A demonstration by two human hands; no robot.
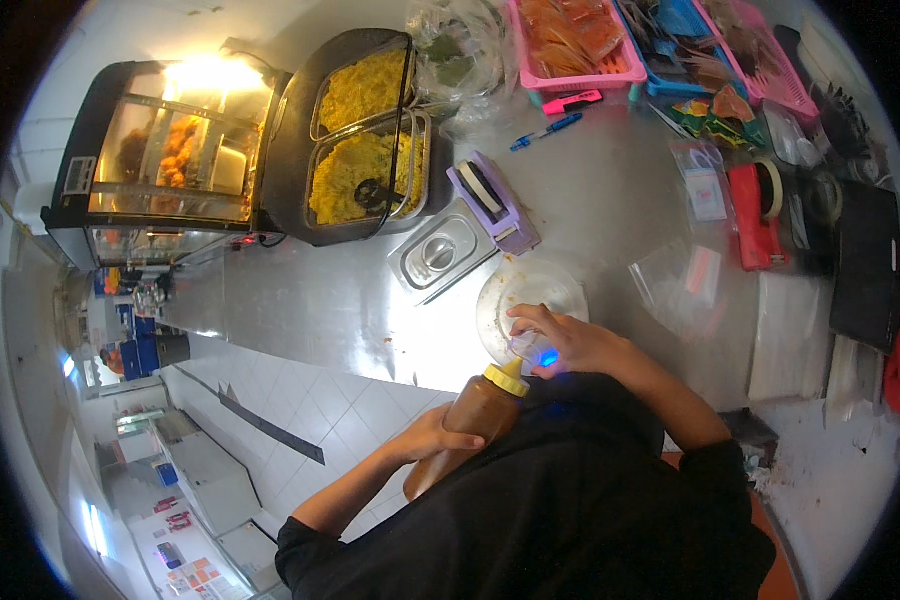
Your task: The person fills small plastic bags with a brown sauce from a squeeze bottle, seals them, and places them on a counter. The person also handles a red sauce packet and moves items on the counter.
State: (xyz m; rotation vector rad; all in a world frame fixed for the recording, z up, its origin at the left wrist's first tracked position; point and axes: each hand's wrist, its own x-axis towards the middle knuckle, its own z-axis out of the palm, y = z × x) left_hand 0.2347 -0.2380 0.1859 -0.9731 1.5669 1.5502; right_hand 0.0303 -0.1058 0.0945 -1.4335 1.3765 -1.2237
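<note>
My left hand (438, 436) is wrapped round a squeeze bottle (482, 408) of brown sauce, tilted with its yellow nozzle cap up and to the right. Just above the nozzle, my right hand (575, 345) pinches a small clear plastic bag (528, 346). The nozzle tip meets or nearly meets the bag; which of the two I cannot tell. A bright blue glow shows at the right fingers, its source unclear. Beneath the right hand lies a round whitish plate (490, 305) with food specks on it.
A lidded steel pan (440, 252) and a purple tape dispenser (500, 210) stand beyond the plate. Yellow rice trays (355, 180) and a lit glass food warmer (175, 160) are at the left. Clear bags (680, 275), a red tape dispenser (755, 225) and a pink basket (580, 70) lie right.
</note>
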